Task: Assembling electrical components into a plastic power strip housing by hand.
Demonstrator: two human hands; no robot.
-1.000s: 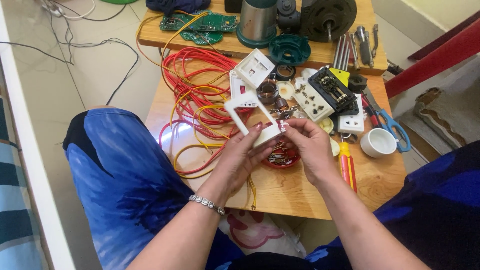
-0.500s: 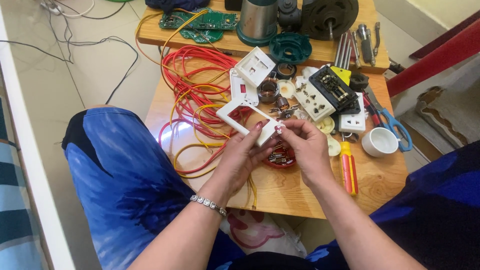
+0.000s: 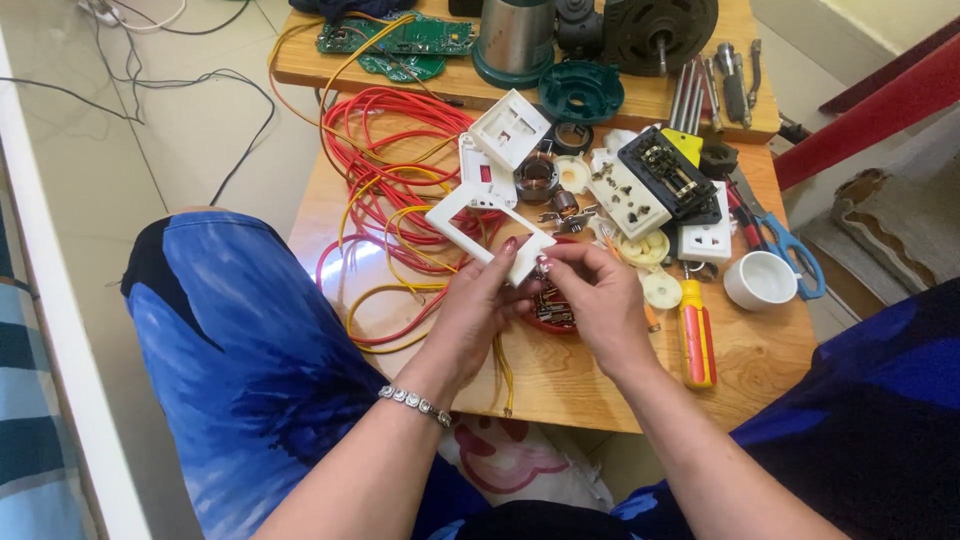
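Near the middle of the frame the left hand point(image 3: 478, 318) and the right hand point(image 3: 598, 300) meet over a low wooden table point(image 3: 760, 350), both closed on a white rectangular plastic switch-plate frame point(image 3: 478, 205) with an open window in its centre; the left fingers pinch its lower right corner from beneath, the right thumb and forefinger press the same corner from the other side, and the rest of the frame juts toward the upper left above a tangle of red and yellow insulated wires point(image 3: 390, 190); it looks light and stiff, thin enough along its rails to crack if bent, and smooth enough to slip, so I judge the corners and thick edges the safest places to take hold; just below the hands a small red dish of metal parts point(image 3: 552, 310) shows partly; to the right lie a red-and-yellow handled screwdriver point(image 3: 695, 340), a white round cup point(image 3: 759, 280) and blue-handled scissors point(image 3: 790, 250); white socket modules point(image 3: 630, 195) sit above
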